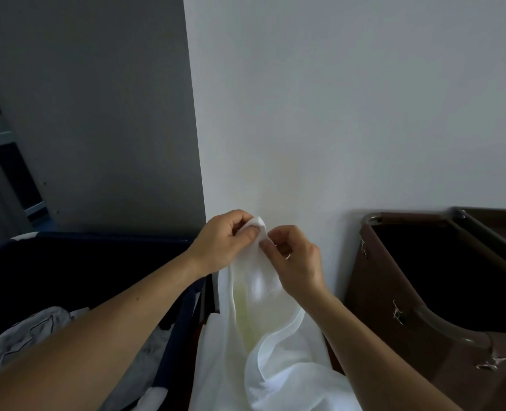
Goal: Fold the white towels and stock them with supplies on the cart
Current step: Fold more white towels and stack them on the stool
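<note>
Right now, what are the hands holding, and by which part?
Both hold one white towel by its top end. The left hand and right hand pinch it close together, and the rest hangs down.

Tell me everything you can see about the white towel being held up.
The white towel is thin cloth, almost sheer, with a faint yellowish tinge in its folds. The left hand and right hand pinch its top edge close together, so it hangs in loose folds before the white wall, between a dark blue bin and a brown bin.
</note>
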Available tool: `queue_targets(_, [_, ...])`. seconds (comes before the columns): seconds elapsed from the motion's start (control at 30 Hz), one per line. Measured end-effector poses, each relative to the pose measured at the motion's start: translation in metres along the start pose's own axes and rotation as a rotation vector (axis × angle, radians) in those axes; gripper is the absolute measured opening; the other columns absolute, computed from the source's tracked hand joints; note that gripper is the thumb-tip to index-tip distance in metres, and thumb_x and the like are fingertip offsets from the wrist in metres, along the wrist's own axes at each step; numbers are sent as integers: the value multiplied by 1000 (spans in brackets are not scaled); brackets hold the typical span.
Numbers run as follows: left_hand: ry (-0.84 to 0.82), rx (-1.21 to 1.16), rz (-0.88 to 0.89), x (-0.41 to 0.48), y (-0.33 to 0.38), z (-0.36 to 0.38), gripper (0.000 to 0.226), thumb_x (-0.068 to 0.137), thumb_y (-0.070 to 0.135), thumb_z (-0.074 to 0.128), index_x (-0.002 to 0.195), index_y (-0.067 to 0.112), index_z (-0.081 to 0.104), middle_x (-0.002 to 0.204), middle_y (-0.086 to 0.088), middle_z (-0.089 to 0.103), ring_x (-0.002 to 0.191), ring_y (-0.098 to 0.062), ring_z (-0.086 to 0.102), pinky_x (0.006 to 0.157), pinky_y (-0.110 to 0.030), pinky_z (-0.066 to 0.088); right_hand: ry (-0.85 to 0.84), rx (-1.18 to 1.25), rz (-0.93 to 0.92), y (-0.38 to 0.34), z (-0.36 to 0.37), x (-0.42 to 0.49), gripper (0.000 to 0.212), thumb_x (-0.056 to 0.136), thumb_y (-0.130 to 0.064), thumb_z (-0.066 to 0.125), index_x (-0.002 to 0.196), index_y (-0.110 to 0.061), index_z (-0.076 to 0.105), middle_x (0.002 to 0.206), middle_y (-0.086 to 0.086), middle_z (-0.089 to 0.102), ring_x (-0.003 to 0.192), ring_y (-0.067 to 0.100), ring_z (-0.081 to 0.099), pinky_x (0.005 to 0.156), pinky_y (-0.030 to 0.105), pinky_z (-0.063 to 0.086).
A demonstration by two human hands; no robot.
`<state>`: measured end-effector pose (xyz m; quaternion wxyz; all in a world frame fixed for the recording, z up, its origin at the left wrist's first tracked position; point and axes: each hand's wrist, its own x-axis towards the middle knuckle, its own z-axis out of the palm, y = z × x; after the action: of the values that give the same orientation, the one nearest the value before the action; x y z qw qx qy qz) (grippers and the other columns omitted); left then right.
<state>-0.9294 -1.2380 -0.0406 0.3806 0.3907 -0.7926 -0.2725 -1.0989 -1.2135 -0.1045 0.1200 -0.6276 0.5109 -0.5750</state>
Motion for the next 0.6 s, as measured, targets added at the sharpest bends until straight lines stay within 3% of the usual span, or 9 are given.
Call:
queue_targets(0.2, [-7, 34, 33, 1, 13, 6, 22, 99, 27, 57, 105, 11, 70, 93, -5, 71, 87, -23, 66, 83, -41, 53, 21, -6, -7, 1, 2, -3, 25, 89, -28, 72, 83, -45, 55, 83, -28, 63, 70, 4, 60, 60, 17, 48])
queue_targets(0.27, [20, 28, 40, 2, 16, 4, 20, 98, 25, 58, 102, 11, 71, 91, -4, 72, 85, -22, 66, 81, -37, 54, -50, -9, 74, 3, 1, 0, 20, 89, -37, 68, 73, -33, 57, 70, -16, 61, 58, 7, 53, 53, 19, 44])
queue_targets(0.37, [139, 12, 9, 12, 14, -8, 16, 97, 25, 61, 94, 14, 72, 83, -2, 70, 76, -15, 63, 73, -26, 50, -159, 12, 211, 17, -3, -4, 46, 91, -39, 67, 61, -11, 45, 50, -8, 39, 45, 7, 34, 44, 21, 30])
queue_targets(0.53, [314, -9, -96, 33, -5, -36, 12, 96, 22, 62, 93, 17, 72, 90, -1, 72, 81, -14, 64, 74, -17, 48, -410, -119, 424, 46, -14, -21, 46, 92, -39, 66, 83, 6, 63, 65, 4, 48, 60, 16, 45, 57, 32, 42])
queue_targets(0.6, [385, -45, -148, 42, -13, -47, 10, 95, 21, 63, 95, 18, 72, 89, -1, 71, 84, -16, 64, 82, -25, 51, -480, -143, 496, 56, -24, -29, 46, 93, -38, 66, 89, 8, 66, 70, 6, 53, 64, 17, 49, 60, 30, 41])
